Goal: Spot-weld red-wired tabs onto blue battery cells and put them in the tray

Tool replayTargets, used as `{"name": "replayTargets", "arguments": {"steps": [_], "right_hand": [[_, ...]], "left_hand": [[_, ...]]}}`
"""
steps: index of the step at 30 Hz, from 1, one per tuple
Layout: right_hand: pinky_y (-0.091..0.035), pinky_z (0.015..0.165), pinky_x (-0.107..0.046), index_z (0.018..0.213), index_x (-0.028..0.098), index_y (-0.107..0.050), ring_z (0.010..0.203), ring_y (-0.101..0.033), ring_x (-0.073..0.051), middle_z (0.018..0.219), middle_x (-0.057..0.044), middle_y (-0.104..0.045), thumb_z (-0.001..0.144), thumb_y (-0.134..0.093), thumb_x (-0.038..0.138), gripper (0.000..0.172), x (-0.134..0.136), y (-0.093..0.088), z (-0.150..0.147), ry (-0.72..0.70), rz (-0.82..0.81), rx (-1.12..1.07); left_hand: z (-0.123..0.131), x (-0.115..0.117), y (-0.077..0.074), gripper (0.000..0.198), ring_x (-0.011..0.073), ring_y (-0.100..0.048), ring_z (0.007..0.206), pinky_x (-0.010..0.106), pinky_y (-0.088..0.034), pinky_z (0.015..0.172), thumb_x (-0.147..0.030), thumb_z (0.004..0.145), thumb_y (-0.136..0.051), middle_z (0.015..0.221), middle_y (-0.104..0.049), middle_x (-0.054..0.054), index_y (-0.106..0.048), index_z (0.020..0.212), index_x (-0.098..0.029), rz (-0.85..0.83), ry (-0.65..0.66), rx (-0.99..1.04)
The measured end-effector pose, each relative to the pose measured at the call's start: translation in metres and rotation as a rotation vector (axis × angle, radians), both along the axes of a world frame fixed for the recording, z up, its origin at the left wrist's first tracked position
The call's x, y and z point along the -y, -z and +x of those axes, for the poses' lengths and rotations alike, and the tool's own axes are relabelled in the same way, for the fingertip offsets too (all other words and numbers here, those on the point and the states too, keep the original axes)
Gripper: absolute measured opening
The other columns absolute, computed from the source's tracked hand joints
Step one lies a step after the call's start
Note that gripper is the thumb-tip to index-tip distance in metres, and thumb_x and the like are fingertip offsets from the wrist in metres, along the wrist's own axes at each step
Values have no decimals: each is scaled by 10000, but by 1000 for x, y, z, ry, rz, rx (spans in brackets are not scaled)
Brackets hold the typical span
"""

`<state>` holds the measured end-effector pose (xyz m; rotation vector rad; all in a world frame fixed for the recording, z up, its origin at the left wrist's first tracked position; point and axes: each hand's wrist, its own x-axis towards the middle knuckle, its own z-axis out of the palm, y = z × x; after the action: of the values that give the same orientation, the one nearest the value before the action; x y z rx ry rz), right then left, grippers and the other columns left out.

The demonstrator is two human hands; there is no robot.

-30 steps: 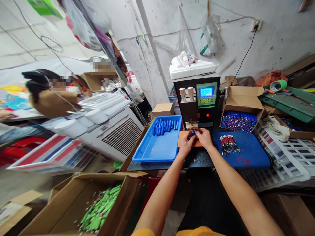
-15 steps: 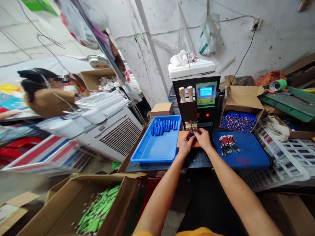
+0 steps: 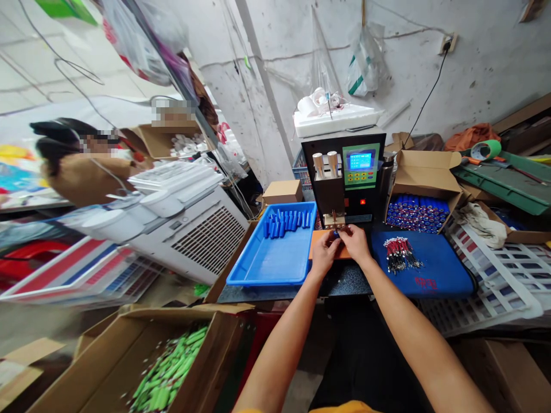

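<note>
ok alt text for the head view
A person's left hand holds a mostly hidden blue piece, right hand beside it, at a black machine. Blue cylinders lie in a blue tray at left; wires lie on a blue mat at right.

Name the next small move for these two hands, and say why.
Probably steady the blue piece by the thin rods of the machine: the left hand pinches it, the right hand's fingertips are close beside, and whether rods and piece touch is too small to tell.

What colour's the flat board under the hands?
The flat board is orange; it shows best in the head view, the only one.
</note>
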<state>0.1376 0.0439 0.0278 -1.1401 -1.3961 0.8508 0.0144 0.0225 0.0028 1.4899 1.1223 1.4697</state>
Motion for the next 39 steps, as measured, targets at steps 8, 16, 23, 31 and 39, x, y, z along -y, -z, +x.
{"name": "replayTargets", "arguments": {"steps": [8, 16, 23, 31, 39], "right_hand": [[-447, 666, -283, 769, 182, -656, 724, -636, -201, 788, -55, -720, 782, -596, 396, 222, 2, -5, 0, 11, 0, 23], [-452, 674, -285, 764, 186, -653, 721, -639, -203, 778, -51, -718, 793, -595, 372, 197, 2, -4, -1, 0, 4, 16], [-464, 677, -290, 760, 193, -660, 720, -646, -208, 776, -50, -725, 793, -603, 363, 182, 2, -4, -2, 23, -15, 14], [-461, 654, -286, 752, 200, -650, 718, -648, -212, 767, -44, -720, 784, -606, 350, 160, 4, -6, -4, 62, -40, 20], [-451, 655, -284, 753, 198, -649, 721, -644, -209, 770, -42, -718, 793, -597, 344, 160, 7, -11, -4, 47, -30, 33]], "left_hand": [[1, 1, -2, 319, 185, -661, 860, 300, -527, 812, -333, 838, -645, 1026, -716, 83, -674, 1102, -156, -10, 4, 12], [1, 0, 0, 323, 191, -657, 868, 303, -521, 817, -326, 830, -659, 993, -718, 81, -681, 1107, -161, -13, -27, 7], [1, 2, -2, 298, 184, -648, 850, 289, -514, 800, -325, 838, -648, 945, -708, 69, -685, 1085, -162, -16, -25, -10], [1, 5, -9, 258, 164, -634, 779, 263, -500, 746, -318, 831, -648, 922, -710, 59, -698, 1033, -164, -33, -45, -16], [0, 3, -3, 317, 180, -647, 787, 281, -520, 742, -352, 827, -663, 922, -723, 66, -699, 1086, -174, -31, -48, 1]]}}
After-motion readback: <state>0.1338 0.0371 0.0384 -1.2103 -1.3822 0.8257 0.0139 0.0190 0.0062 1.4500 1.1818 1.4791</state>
